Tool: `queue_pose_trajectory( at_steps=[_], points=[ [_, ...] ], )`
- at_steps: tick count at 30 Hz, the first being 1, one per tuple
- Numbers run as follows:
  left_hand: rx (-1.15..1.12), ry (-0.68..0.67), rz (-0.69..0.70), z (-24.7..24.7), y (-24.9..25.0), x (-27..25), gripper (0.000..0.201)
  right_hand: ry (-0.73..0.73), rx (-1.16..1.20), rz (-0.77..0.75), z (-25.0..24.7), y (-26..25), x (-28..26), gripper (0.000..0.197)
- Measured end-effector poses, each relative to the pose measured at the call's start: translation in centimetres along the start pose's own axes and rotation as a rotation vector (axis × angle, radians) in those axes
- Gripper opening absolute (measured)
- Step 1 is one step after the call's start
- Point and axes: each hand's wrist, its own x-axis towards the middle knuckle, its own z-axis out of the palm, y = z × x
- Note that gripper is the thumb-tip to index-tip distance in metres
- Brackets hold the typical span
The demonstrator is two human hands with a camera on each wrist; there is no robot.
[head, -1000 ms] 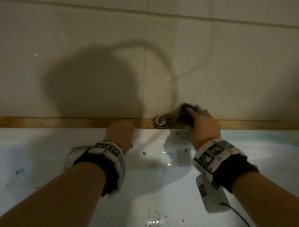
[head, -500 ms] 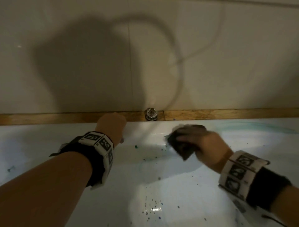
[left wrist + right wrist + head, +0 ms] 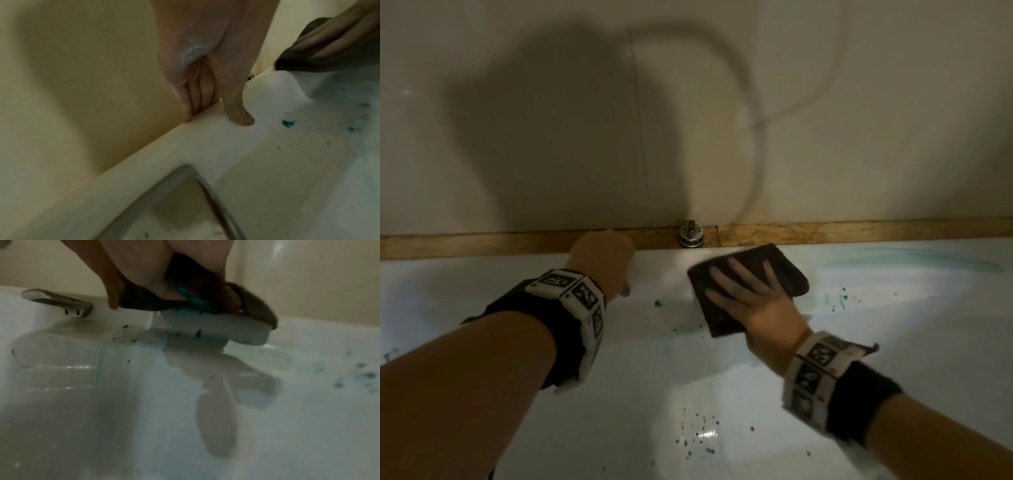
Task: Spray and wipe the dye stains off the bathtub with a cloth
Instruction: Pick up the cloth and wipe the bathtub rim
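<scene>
A dark brown cloth [image 3: 787, 270] lies flat on the white bathtub [image 3: 619, 394], just below the rim. My right hand [image 3: 750, 294] presses it down with straight, spread fingers. In the right wrist view the cloth [image 3: 252, 305] shows teal dye on its underside. Teal dye stains [image 3: 656, 303] dot the tub left of the cloth, and a pale teal smear [image 3: 914, 262] runs along the rim to the right. My left hand [image 3: 602, 263] rests on the rim, fingers [image 3: 195, 97] against the wall seam, thumb [image 3: 240, 113] on the tub, holding nothing. No spray bottle is in view.
A chrome knob [image 3: 691, 233] sits on the wooden trim strip [image 3: 482, 243] between tub and tiled wall. A metal handle [image 3: 57, 301] is set in the tub's side left of the cloth. More dye specks [image 3: 698, 435] lie lower in the tub.
My right hand carried the cloth from the trim beside the knob down onto the tub and spread flat on it. The left hand stayed on the rim.
</scene>
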Motion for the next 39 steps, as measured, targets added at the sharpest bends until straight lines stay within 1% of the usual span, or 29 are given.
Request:
queue_pose_trajectory(
  at_steps=[1, 2, 3, 4, 5, 6, 7, 8, 9, 10, 13, 15, 17, 18, 19, 20, 23, 24, 25, 27, 28, 29, 30, 32, 34, 35, 37, 38, 39],
  points=[
    [-0.003, -0.004, -0.002, -0.1, 0.0, 0.1, 0.059, 0.032, 0.062, -0.047, -1.0, 1.0, -0.4, 0.07],
    [-0.005, -0.009, -0.004, -0.2, 0.0, 0.2, 0.059, 0.104, 0.129, -0.048, -1.8, 2.0, -0.5, 0.057],
    [-0.006, -0.013, -0.006, -0.4, 0.0, 0.3, 0.06, 0.201, 0.163, 0.012, -2.6, 3.1, -0.2, 0.044],
    [-0.009, -0.019, -0.008, -0.5, 0.0, 0.4, 0.061, 0.267, 0.188, 0.136, -3.4, 4.0, 0.5, 0.042],
    [-0.016, -0.027, -0.011, -0.5, -0.1, 0.4, 0.061, 0.261, 0.218, 0.306, -3.9, 4.5, 1.2, 0.048],
    [-0.02, -0.032, -0.014, -0.5, -0.2, 0.4, 0.062, 0.18, 0.222, 0.456, -3.5, 4.7, 1.9, 0.055],
    [-0.019, -0.034, -0.015, -0.4, -0.3, 0.5, 0.062, 0.05, 0.196, 0.543, -2.9, 4.4, 2.4, 0.062],
    [-0.016, -0.033, -0.016, -0.4, -0.3, 0.4, 0.063, -0.082, 0.152, 0.562, -2.3, 3.5, 2.7, 0.067],
    [-0.015, -0.03, -0.017, -0.4, -0.3, 0.4, 0.064, -0.142, 0.141, 0.56, -1.6, 2.5, 2.8, 0.069],
    [-0.014, -0.025, -0.018, -0.3, -0.3, 0.4, 0.065, -0.142, 0.132, 0.52, -1.0, 1.6, 2.6, 0.069],
    [-0.004, -0.022, -0.01, -0.4, -0.2, 0.4, 0.067, 0.041, 0.058, 0.348, 0.6, 0.4, 0.7, 0.066],
    [-0.003, -0.025, -0.015, -0.3, -0.1, 0.3, 0.068, 0.089, 0.03, 0.276, 1.5, 0.1, -1.1, 0.071],
    [0.001, -0.011, -0.023, -0.1, 0.1, 0.2, 0.065, 0.17, 0.165, 0.212, 1.2, -0.3, -2.8, 0.07],
    [0.002, -0.004, -0.026, 0.0, 0.2, 0.1, 0.063, 0.227, 0.25, 0.207, 0.8, -0.1, -3.5, 0.061],
    [-0.001, -0.002, -0.028, 0.1, 0.2, 0.0, 0.06, 0.324, 0.306, 0.236, 0.1, 0.4, -3.9, 0.049],
    [-0.005, 0.003, -0.028, 0.0, 0.2, 0.0, 0.058, 0.432, 0.334, 0.3, -0.6, 1.3, -4.1, 0.042],
    [-0.017, 0.007, -0.027, -0.3, 0.1, 0.2, 0.055, 0.605, 0.266, 0.577, -2.8, 5.1, -2.6, 0.051],
    [-0.018, 0.004, -0.028, -0.3, 0.0, 0.3, 0.056, 0.566, 0.239, 0.655, -3.1, 6.5, -1.6, 0.053],
    [-0.017, 0.001, -0.03, -0.3, -0.1, 0.4, 0.058, 0.416, 0.244, 0.693, -3.6, 7.3, -0.4, 0.056],
    [-0.022, -0.005, -0.037, -0.3, -0.1, 0.4, 0.062, -0.042, 0.18, 0.691, -3.6, 7.3, 1.0, 0.063],
    [-0.022, -0.006, -0.04, -0.3, -0.2, 0.5, 0.064, -0.188, 0.137, 0.675, -3.0, 7.0, 0.9, 0.066],
    [-0.017, -0.008, -0.041, -0.2, -0.2, 0.5, 0.066, -0.246, 0.116, 0.646, -2.4, 6.5, 0.3, 0.068],
    [-0.013, -0.011, -0.044, -0.1, -0.1, 0.6, 0.067, -0.243, 0.119, 0.613, -1.9, 5.9, -0.6, 0.07],
    [-0.012, -0.017, -0.056, 0.1, -0.2, 0.6, 0.066, -0.091, 0.161, 0.496, -1.5, 4.6, -3.0, 0.072],
    [-0.014, -0.015, -0.059, 0.2, -0.1, 0.6, 0.066, 0.133, 0.18, 0.396, -1.2, 4.1, -5.3, 0.063],
    [-0.016, -0.013, -0.055, 0.3, -0.1, 0.6, 0.066, 0.254, 0.174, 0.408, -1.8, 4.4, -5.9, 0.056],
    [-0.014, -0.007, -0.048, 0.2, -0.2, 0.7, 0.067, 0.386, 0.198, 0.538, -3.4, 6.0, -5.3, 0.053],
    [-0.016, -0.002, -0.049, 0.1, -0.2, 0.8, 0.066, 0.388, 0.203, 0.634, -4.3, 7.0, -4.6, 0.057],
    [-0.018, 0.002, -0.054, 0.0, -0.3, 0.8, 0.065, 0.308, 0.203, 0.718, -4.8, 8.3, -3.6, 0.061]
  ],
)
